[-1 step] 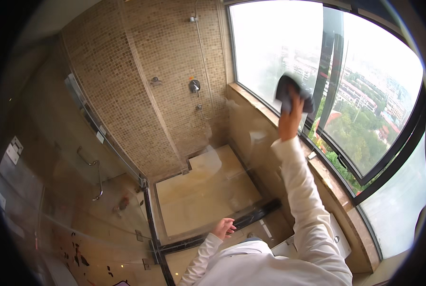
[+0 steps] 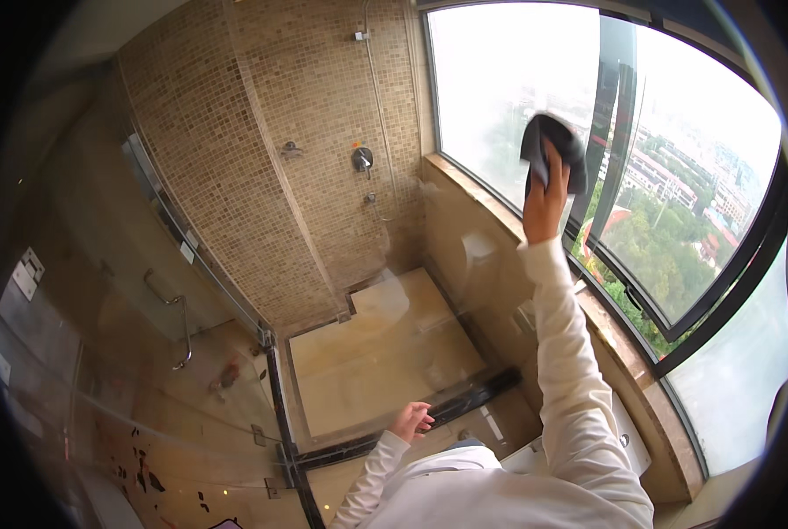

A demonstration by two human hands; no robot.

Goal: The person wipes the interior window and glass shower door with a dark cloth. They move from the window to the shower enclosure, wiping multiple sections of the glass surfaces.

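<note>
My right hand reaches up at the end of a long white sleeve and presses a dark grey cloth against the window pane. The cloth is bunched under my fingers, beside the dark upright bar of the window frame. Part of the cloth is hidden behind the hand. Lower down, near my body, my left hand hangs in front of the black shower sill. Its fingers are loosely bent and slightly apart, with nothing in them.
A stone window ledge runs beneath the glass, and a tilted window sash stands ajar at right. A toilet sits below my right arm. Ahead are the shower valve and mosaic wall; a glass door handle is left.
My right hand and the cloth have shifted a little up and to the right across the glass. My left hand has stayed almost where it was.
</note>
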